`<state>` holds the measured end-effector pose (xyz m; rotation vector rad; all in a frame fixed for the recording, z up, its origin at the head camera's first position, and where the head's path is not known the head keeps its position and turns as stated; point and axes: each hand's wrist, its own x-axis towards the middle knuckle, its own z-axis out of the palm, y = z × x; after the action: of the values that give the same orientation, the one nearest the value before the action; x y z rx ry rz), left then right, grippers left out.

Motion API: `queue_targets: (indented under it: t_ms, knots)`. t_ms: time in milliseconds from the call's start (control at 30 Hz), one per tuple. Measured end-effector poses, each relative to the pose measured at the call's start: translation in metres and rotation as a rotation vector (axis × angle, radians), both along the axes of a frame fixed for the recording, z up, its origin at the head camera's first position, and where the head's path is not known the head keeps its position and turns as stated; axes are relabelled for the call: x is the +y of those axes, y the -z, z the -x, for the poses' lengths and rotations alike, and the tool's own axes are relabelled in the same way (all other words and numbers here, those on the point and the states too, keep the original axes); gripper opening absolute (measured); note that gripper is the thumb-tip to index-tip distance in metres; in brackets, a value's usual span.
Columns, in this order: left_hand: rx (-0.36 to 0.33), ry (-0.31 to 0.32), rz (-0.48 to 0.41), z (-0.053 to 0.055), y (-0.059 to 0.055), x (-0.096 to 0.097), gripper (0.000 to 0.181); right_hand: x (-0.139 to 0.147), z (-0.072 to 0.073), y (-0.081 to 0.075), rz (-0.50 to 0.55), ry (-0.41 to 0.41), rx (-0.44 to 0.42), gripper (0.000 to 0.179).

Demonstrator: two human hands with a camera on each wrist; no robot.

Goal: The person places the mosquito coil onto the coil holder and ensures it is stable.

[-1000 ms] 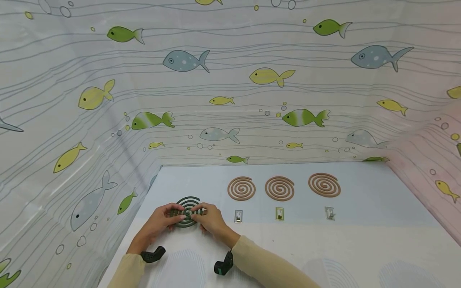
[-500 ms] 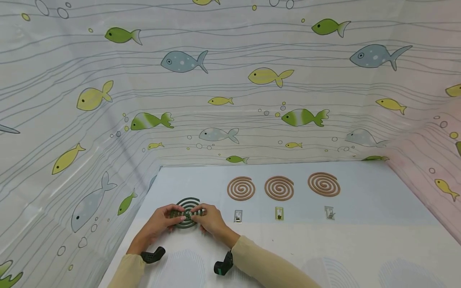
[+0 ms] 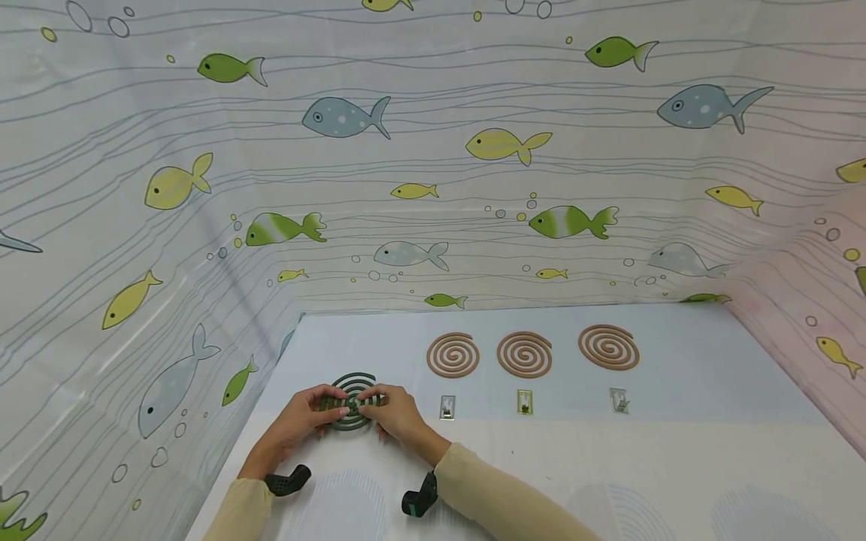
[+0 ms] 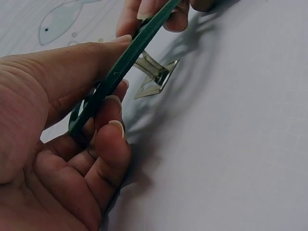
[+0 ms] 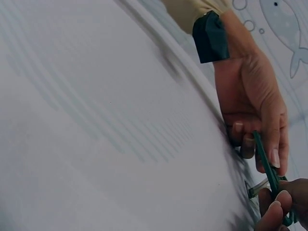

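Note:
A dark green mosquito coil [image 3: 353,406] is held between both hands at the table's left side. My left hand [image 3: 298,421] pinches its left part, thumb on top and fingers beneath, as the left wrist view shows. From the other side my right hand [image 3: 402,415] grips it, with thumb and fingertips near the centre. Seen edge-on in the left wrist view, the coil [image 4: 127,60] is raised off the table. Under it a small metal coil stand [image 4: 156,74] has its flat frame base on the tabletop and an upright tongue reaching up to the coil. Fingers partly hide where they meet.
Three brown mosquito coils [image 3: 453,355] lie in a row at the back of the white table [image 3: 676,466]. In front of them are three small metal stands [image 3: 447,407], one of them yellowish [image 3: 525,402]. A fish-patterned sheet [image 3: 379,188] surrounds the table at the back and sides.
Both hands keep their hold on the green coil in nearly the same place. The head view has shifted very slightly.

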<state>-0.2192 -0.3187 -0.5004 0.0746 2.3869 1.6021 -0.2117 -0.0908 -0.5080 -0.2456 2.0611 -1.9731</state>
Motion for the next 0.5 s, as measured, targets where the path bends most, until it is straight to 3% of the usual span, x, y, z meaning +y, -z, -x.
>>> queue_targets:
  t_ms: [500]
  knots:
    - [0.003, 0.027, -0.006, 0.0008, 0.0046, -0.0039, 0.042, -0.0007, 0.0016, 0.0040, -0.003, -0.019, 0.007, 0.014]
